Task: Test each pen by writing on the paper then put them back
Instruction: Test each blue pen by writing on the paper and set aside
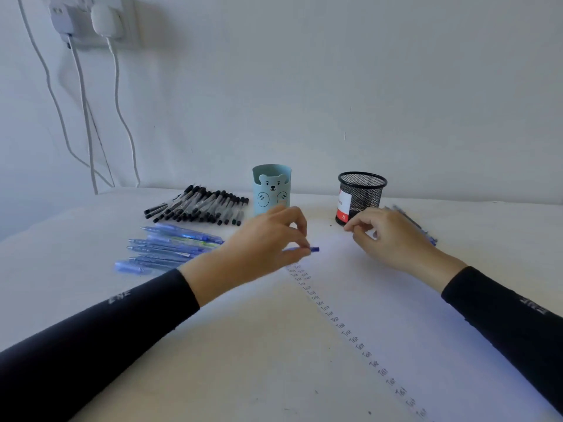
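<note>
A blue pen (314,249) is pinched in the left grip (268,239) in the middle of the frame, just over the top of the paper (380,300). The right grip (387,236) is curled close by. Whether something small is held in it cannot be told. A long row of test words (335,319) is already written. This pen looks ready to be tried. Next, its tip should be set on the paper. More blue pens (170,245) are left waiting at the left.

Bear cup (271,190), mesh cup (361,194) beyond paper (380,300)
</note>
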`<state>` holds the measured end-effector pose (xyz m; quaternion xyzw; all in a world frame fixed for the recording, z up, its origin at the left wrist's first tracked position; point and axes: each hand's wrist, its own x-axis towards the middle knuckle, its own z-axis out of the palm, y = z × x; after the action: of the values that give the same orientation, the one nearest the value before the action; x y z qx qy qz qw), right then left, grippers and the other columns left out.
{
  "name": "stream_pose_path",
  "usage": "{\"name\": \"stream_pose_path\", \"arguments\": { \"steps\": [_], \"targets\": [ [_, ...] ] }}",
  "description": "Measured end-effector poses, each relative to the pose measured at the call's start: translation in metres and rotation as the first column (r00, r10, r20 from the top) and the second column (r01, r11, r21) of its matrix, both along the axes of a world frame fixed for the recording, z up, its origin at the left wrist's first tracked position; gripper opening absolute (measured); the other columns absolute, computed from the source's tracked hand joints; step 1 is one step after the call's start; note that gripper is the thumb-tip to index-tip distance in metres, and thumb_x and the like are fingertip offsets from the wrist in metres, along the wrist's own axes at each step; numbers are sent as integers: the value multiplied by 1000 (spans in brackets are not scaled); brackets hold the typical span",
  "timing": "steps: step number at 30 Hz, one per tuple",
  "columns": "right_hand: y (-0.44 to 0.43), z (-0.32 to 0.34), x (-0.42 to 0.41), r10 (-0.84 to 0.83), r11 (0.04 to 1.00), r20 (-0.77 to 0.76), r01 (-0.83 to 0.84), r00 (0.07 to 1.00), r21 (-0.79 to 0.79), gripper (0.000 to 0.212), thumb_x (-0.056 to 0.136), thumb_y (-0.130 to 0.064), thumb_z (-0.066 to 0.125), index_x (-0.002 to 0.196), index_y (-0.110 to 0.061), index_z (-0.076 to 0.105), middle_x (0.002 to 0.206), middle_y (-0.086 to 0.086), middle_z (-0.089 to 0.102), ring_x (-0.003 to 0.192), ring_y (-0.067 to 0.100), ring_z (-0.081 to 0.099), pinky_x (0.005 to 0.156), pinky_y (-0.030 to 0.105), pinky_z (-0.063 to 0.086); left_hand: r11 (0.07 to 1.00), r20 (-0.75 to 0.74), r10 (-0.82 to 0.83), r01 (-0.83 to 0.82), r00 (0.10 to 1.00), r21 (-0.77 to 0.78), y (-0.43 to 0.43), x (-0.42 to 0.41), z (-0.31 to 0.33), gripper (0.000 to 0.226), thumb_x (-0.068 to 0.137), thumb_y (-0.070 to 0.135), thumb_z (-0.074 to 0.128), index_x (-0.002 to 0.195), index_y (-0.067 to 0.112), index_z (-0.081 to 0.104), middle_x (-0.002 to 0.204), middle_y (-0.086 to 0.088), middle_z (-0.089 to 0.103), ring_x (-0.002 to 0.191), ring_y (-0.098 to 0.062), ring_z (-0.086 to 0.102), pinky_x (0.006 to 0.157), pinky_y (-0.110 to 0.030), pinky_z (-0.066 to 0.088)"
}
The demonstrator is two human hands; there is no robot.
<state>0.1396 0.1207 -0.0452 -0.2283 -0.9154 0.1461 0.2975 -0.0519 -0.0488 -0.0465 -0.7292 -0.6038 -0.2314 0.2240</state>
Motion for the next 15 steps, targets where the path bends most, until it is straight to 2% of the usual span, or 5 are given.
{"name": "stream_pose_path", "arguments": {
  "steps": [4, 6, 9, 12, 15],
  "targets": [
    [-7, 3, -1, 115, 993, 90, -112, 989, -45, 16, 91, -17, 61, 97, -20, 76, 95, -8, 66, 88, 3, 54, 71, 15, 37, 995, 221, 37, -16, 974, -95, 8, 3, -9, 36, 86, 53, 60, 108, 28, 74, 110, 17, 57, 89, -4, 54, 72, -30, 51],
    [-16, 5, -1, 199, 976, 162, -182, 966, -118, 20, 90, -36, 66, 99, -21, 76, 96, -8, 62, 88, 1, 49, 73, 16, 36, 993, 282, 94, -70, 955, -94, 6, -16, -1, 41, 88, 53, 53, 114, 26, 71, 113, 17, 55, 81, 1, 56, 78, -28, 52],
    [-25, 2, -4, 208, 976, 321, -173, 924, -134, 49, 73, -65, 66, 111, -36, 71, 102, -19, 53, 100, -2, 42, 86, 16, 36, 976, 331, 217, -209, 918, -59, -3, -53, 6, 31, 93, 40, 55, 112, 20, 69, 109, 8, 56, 77, 4, 54, 80, -32, 52],
    [-24, -3, -9, 230, 967, 189, -202, 955, -155, 19, 82, -39, 75, 100, -31, 77, 101, -15, 59, 99, 3, 49, 83, 18, 38, 925, 309, 378, -344, 873, -160, -13, -82, 4, 33, 93, 46, 51, 106, 23, 69, 106, 7, 56, 79, -2, 56, 80, -32, 49],
    [-18, 9, -2, 203, 854, -53, -203, 978, -479, 6, 87, -19, 72, 93, -20, 72, 101, -4, 70, 90, 5, 61, 81, 21, 48, 887, 228, 446, -394, 866, -241, -17, -97, 3, 36, 96, 47, 48, 103, 20, 70, 102, 7, 56, 88, -10, 56, 79, -28, 46]
  ]
}}
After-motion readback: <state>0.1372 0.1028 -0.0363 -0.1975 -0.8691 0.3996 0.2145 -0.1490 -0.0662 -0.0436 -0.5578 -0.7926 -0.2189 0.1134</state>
